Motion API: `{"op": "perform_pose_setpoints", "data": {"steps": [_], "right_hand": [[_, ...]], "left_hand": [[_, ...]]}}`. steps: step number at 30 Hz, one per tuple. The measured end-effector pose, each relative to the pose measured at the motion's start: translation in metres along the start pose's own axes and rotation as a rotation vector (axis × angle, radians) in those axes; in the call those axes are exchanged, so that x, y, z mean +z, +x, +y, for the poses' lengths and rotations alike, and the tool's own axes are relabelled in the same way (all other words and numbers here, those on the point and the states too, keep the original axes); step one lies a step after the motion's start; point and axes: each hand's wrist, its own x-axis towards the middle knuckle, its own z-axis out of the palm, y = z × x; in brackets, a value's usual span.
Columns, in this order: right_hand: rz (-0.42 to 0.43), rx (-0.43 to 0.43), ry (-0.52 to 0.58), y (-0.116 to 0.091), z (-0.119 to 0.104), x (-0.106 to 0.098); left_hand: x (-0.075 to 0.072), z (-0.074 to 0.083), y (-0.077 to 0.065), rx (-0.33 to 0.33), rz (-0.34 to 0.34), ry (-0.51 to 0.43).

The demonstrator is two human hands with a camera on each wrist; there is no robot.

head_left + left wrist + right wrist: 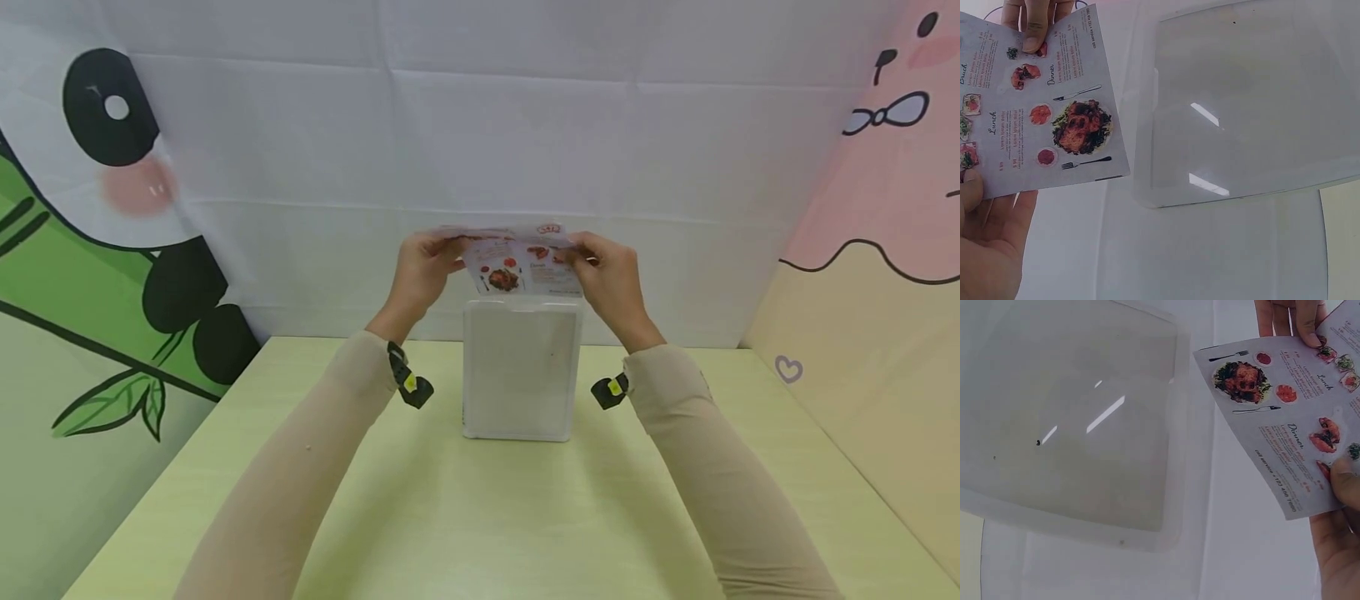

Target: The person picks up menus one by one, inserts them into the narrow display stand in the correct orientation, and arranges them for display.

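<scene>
Between both hands a printed menu sheet [528, 271] with food pictures is held just above a clear upright display stand [519, 375]. My left hand [422, 271] pinches the sheet's left edge, thumb on the printed face and fingers behind. On the opposite edge my right hand [611, 279] pinches the paper the same way. In the left wrist view the menu [1079, 169] shows "Lunch" and "Dinner" headings. The right wrist view has the stand [1104, 487] beside the menu, with a gap between them. In the head view the sheet's upper part tilts back.
The stand rests on a pale yellow-green table [480, 517]. Behind it hangs a creased white cloth [510, 150]. Cartoon-printed panels stand at the left [112, 292] and the right [862, 333]. A small black wrist camera [416, 390] hangs below each wrist.
</scene>
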Motion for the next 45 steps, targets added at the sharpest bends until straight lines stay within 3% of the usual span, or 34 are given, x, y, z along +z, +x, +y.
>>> {"op": "perform_pose_setpoints", "data": {"steps": [7, 20, 45], "right_hand": [[-0.014, 0.001, -0.007, 0.002, 0.002, 0.002], [-0.043, 0.009, -0.004, 0.003, 0.001, 0.001], [-0.124, 0.044, -0.014, 0.001, 0.009, 0.006]], "left_hand": [[-0.001, -0.003, 0.0, 0.023, -0.011, -0.013], [-0.003, -0.004, 0.003, 0.013, 0.002, 0.076], [-0.005, -0.015, 0.0, -0.041, -0.006, 0.085]]}}
